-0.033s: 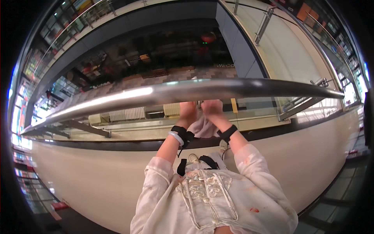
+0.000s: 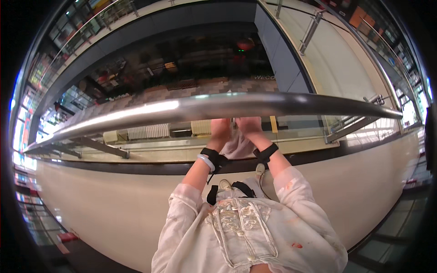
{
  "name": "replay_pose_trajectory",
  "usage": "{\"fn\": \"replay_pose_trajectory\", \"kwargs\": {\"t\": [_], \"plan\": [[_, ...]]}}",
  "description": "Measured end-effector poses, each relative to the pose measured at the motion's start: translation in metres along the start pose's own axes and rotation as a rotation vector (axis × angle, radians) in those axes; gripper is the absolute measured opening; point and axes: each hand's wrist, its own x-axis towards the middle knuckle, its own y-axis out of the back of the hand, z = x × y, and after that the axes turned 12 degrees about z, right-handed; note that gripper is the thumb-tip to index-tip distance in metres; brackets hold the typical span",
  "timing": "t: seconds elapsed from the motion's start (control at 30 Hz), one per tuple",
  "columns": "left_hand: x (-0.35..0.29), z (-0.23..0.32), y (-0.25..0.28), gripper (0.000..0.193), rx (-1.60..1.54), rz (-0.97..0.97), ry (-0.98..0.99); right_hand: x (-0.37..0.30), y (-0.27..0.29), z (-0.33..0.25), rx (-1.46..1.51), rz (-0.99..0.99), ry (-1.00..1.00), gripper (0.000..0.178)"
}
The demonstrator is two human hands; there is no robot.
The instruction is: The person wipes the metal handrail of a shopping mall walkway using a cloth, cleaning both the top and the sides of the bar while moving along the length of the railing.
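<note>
Close up, a person in a pale embroidered jacket [image 2: 246, 232] reaches both arms to a metal handrail [image 2: 182, 109].

Left hand [image 2: 220, 128] and right hand [image 2: 248, 126] sit side by side just under the rail, pinching a pale cloth [image 2: 236, 146] that hangs between the wrists; fingers partly hidden. Beyond the glass barrier [image 2: 150, 141], a lower floor lies far below.

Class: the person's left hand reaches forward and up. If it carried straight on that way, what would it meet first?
Most likely the metal handrail: the left hand points up at its underside, beside a pale cloth. Whether they already touch is unclear.
</note>
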Motion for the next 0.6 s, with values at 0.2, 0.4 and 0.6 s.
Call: {"fn": "replay_pose_trajectory", "kwargs": {"t": [0.2,0.4,0.6], "plan": [[-0.023,0.0,0.016,0.027,-0.268,0.214,-0.095,0.001,-0.01,-0.001,-0.056,0.134,0.146,0.009],[-0.016,-0.001,0.03,0.014,0.268,0.091,-0.176,-0.002,-0.018,0.019,-0.06,0.029,0.163,0.014],[-0.016,-0.085,0.028,0.025,-0.862,0.488,0.452,0.005,-0.016,0.007,0.011,0.021,0.216,0.016]]}}
